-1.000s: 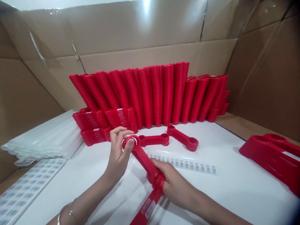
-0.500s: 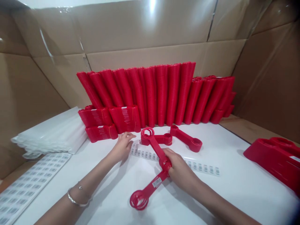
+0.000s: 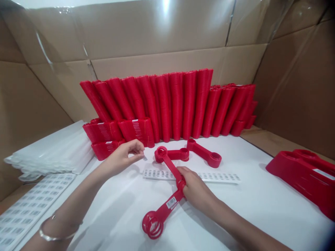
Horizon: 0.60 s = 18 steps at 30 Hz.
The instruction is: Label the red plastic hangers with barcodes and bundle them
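Note:
My right hand grips the middle of a small stack of red plastic pieces with a ring at each end; a white barcode label shows on its near half. My left hand is raised just above the table, thumb and fingers pinched on a small white label. Below it lies a white strip of barcode labels, running right behind my right hand.
Two more red ring-ended pieces lie on the white table. Tall stacks of red pieces line the cardboard back wall. Clear plastic bags and a label sheet lie at left, a red stack at right.
My left hand left the piece's far ring, reached to the label strip and lifted a small label. My right hand tipped the stack so the far end points away.

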Each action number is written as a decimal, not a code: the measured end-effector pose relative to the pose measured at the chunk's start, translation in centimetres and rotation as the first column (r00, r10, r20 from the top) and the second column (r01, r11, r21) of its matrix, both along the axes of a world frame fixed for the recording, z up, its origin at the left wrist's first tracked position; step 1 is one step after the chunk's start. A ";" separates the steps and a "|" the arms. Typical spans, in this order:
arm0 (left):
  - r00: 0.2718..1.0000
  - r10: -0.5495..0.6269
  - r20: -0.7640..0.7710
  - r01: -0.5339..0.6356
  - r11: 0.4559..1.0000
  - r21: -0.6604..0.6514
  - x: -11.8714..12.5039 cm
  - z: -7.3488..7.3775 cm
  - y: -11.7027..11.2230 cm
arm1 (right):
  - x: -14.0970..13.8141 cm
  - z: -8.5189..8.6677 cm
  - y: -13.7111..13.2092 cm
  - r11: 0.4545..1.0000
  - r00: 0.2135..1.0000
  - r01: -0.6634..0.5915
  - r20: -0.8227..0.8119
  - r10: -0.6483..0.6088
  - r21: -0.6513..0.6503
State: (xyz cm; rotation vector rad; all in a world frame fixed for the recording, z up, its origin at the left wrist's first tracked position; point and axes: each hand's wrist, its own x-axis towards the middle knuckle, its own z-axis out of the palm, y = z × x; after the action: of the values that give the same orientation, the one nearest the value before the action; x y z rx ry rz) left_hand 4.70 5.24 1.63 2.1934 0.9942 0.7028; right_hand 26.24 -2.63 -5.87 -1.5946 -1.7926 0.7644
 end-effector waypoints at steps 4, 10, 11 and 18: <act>0.994 -0.037 0.102 0.046 0.996 -0.079 3.3 -0.1 -3.5 | -0.4 0.1 -0.4 1.000 1.000 -0.013 0.025 0.013 0.003; 0.990 0.044 0.137 -0.035 0.997 -0.065 6.0 -2.0 -5.1 | -0.8 0.8 -1.0 1.000 0.999 -0.025 0.035 0.025 0.003; 0.990 0.046 0.136 -0.038 0.997 -0.062 6.0 -2.0 -4.9 | -0.8 0.9 -1.0 1.000 0.999 -0.024 0.038 0.024 -0.005; 0.994 0.073 0.087 -0.075 0.997 0.025 6.1 -2.2 -4.9 | -0.7 0.8 -1.1 1.000 0.998 -0.022 0.057 0.023 -0.018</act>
State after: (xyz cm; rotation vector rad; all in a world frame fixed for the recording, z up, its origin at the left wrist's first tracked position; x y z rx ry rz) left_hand 10.84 0.37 -0.54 2.1403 1.0318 0.8429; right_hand 25.53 -3.78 -5.05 -1.6252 -1.8520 0.7542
